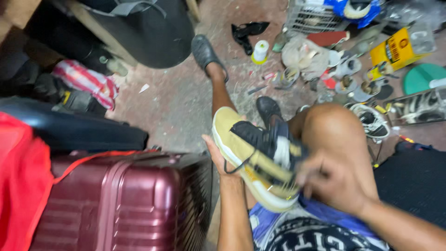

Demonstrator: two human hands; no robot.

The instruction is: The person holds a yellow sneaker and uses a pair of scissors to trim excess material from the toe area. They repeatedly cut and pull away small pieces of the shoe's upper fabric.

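Note:
A tan and black sneaker (pixel 241 144) with a white sole lies tilted across my lap, toe pointing away from me. My left hand (pixel 217 160) cups it from underneath at the sole's left edge. My right hand (pixel 332 181), blurred by motion, is closed at the shoe's heel and black tongue area; what its fingers pinch is unclear. A loose black lace hangs off the shoe near my left palm. My bare knee (pixel 332 128) rises just right of the shoe.
A maroon hard-shell suitcase (pixel 121 204) stands at my left with red fabric (pixel 21 186) over it. On the concrete floor ahead are a thread spool (pixel 260 51), small cans, a yellow box (pixel 395 51), a wire basket (pixel 309 16), a green lid (pixel 423 76) and another sneaker (pixel 371 122).

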